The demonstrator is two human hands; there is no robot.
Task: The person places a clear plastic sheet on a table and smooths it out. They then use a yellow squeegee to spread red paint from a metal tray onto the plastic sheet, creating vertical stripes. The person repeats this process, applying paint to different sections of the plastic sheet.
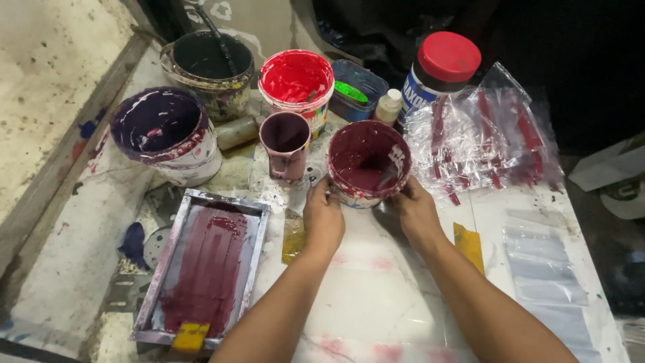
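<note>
Both hands hold the tub of dark red ink [367, 163] on the white table [376, 296]: left hand [323, 216] and right hand [414, 210] wrap its sides. It looks slippery, I think. A bump could tip ink onto the pink cup [285, 144].

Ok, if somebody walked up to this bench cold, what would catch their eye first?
Probably the maroon paint tub at the centre, held between the left hand and right hand. Behind it, the tub of bright red paint and the red-lidded jar stand out. At lower left lies a metal-framed screen smeared with maroon ink.
</note>
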